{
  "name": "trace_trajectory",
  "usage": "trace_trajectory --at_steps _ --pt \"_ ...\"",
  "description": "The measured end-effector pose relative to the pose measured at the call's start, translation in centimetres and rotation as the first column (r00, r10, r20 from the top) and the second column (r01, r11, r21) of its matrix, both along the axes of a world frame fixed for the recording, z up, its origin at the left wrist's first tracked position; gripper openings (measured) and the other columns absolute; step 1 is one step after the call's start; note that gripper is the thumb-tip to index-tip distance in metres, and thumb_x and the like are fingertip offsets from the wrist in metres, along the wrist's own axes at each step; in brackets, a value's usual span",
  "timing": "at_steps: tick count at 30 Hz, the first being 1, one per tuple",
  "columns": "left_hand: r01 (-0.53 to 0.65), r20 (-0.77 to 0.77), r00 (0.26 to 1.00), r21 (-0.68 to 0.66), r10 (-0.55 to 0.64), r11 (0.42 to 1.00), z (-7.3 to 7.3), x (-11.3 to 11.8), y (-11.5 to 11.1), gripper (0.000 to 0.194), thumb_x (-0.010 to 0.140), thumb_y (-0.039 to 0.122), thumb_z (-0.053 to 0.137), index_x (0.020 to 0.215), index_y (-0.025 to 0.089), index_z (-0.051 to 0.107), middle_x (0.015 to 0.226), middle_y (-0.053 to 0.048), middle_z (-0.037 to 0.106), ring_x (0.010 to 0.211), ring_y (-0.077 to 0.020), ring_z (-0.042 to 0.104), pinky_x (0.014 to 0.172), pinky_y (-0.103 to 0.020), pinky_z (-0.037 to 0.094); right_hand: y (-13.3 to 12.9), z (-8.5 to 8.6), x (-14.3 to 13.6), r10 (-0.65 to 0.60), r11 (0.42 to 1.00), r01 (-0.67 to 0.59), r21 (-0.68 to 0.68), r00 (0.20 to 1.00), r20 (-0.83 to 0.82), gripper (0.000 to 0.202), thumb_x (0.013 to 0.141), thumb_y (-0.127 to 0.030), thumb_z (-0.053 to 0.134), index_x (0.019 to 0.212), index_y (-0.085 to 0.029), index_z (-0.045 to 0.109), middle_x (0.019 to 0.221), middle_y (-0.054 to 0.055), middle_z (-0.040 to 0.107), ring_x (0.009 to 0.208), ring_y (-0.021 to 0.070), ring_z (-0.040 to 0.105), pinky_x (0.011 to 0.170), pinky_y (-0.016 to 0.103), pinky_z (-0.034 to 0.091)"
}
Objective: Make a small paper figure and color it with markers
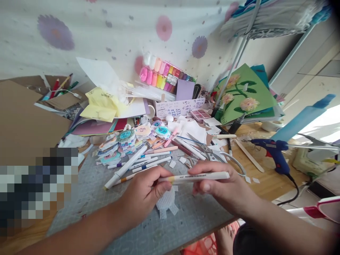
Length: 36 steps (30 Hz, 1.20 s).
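Between my two hands a white marker (202, 177) with small dark print and a yellowish band lies level above the mat. My left hand (148, 187) pinches its left end between thumb and index finger, hiding the tip. Around its right part curl the fingers of my right hand (217, 184), the thumb beneath it and the rounded end sticking out. Below the marker, a white textured cutout (166, 202) shaped like a small turtle rests on the mat, partly hidden by my left hand.
Several markers (151, 163), scissors (209, 153) and a pile of coloured cutouts (124, 136) crowd the grey cutting mat (127, 235). A blue glue gun (277, 152) with its cable stands at right. Behind are a clay set (164, 76), paper sheets and a cardboard box (26, 120).
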<state>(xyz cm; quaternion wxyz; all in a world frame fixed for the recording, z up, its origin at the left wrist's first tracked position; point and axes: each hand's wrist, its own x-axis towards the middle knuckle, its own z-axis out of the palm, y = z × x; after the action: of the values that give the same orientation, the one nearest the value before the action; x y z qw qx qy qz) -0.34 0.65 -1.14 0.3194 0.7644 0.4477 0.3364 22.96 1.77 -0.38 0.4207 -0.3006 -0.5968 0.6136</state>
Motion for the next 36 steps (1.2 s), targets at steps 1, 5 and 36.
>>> trace_trajectory --at_steps 1,5,36 --pt "0.002 0.008 1.0 -0.035 -0.002 0.999 0.0 0.0 0.1 0.014 0.087 0.033 0.055 0.084 0.021 0.063 0.065 0.004 0.06 0.057 -0.0128 0.055 0.054 -0.023 0.043 0.3 -0.1 -0.7 0.011 1.0 -0.011 0.007 1.0 0.01 0.024 0.076 -0.036 0.075 0.096 -0.023 0.075 0.072 0.001 0.067 0.064 0.0142 0.061 0.06 0.026 0.049" --pt "-0.11 0.041 0.993 -0.09 0.114 0.99 -0.2 -0.7 1.2 0.019 0.085 0.035 0.057 0.097 0.022 0.063 0.073 0.001 0.064 0.064 -0.015 0.059 0.058 -0.025 0.046 2.7 0.5 -2.5 -0.182 0.983 0.181 0.024 0.983 0.003 0.025 0.077 -0.04 0.072 0.084 -0.017 0.072 0.058 -0.001 0.061 0.051 0.012 0.055 0.05 0.024 0.045" --pt "0.01 -0.443 0.893 0.201 0.082 0.979 0.0 -1.1 2.3 0.022 0.092 0.026 0.043 0.085 0.018 0.063 0.09 -0.007 0.062 0.094 -0.0257 0.056 0.084 -0.042 0.044 4.0 2.5 0.8 -0.47 0.881 0.449 0.149 0.867 0.164 0.016 0.073 -0.025 0.06 0.059 -0.018 0.058 0.052 -0.002 0.052 0.051 0.012 0.047 0.049 0.025 0.037"
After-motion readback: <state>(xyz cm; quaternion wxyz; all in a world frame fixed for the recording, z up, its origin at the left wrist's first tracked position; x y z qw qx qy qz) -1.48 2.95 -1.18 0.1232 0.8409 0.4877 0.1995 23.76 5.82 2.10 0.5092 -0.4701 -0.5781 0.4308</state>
